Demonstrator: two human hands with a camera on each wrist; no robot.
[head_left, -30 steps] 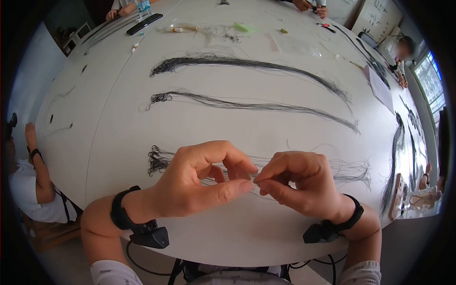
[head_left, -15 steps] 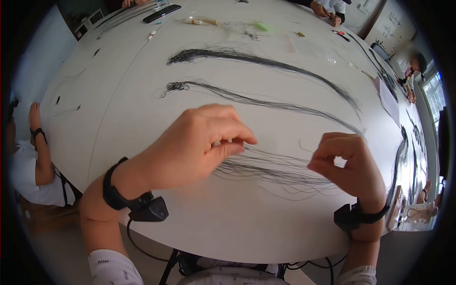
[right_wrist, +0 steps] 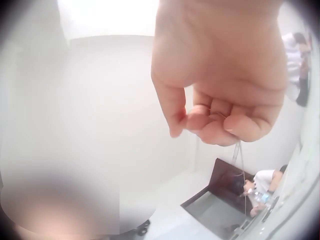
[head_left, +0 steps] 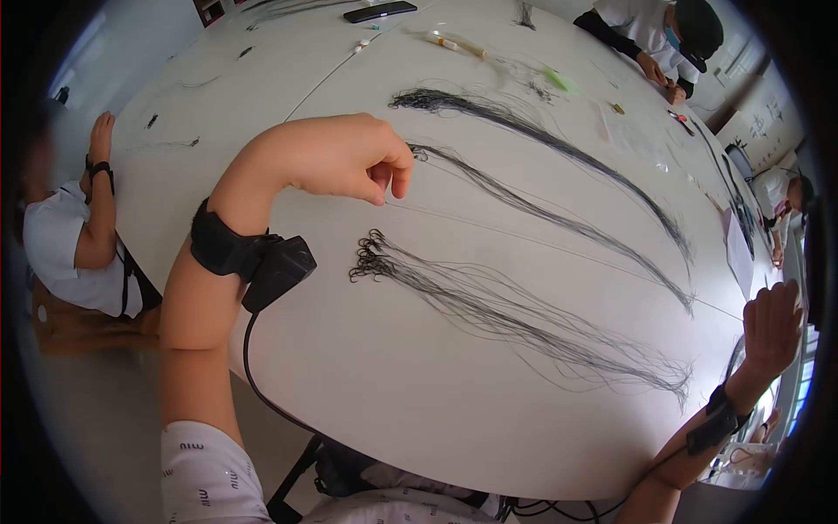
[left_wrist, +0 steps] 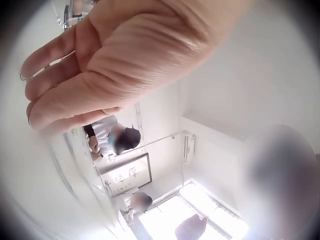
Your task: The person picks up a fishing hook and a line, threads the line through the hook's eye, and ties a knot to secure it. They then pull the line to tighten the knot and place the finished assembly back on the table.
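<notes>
A thin pale fishing line (head_left: 524, 247) stretches across the head view between the two hands. My left hand (head_left: 349, 157) pinches its left end between thumb and fingertips, above the table. At the far right, my right hand (head_left: 772, 327) is raised with fingers curled round the other end; in the right wrist view the line (right_wrist: 244, 175) hangs from the curled fingers of the right hand (right_wrist: 225, 100). Below the stretched line lies a bundle of dark fishing lines (head_left: 524, 327) with black hooks (head_left: 371, 260) gathered at its left end.
Two more dark line bundles, a middle one (head_left: 532, 205) and a thicker far one (head_left: 541, 135), lie beyond on the white table (head_left: 419, 410). Farther off are a black phone (head_left: 380, 11) and a green scrap (head_left: 559, 80). Other people sit around the table.
My hands were close together at the front bundle, then spread apart. The left moved up and leftward, the right far out to the right, with the line now stretched between them. The head view has turned.
</notes>
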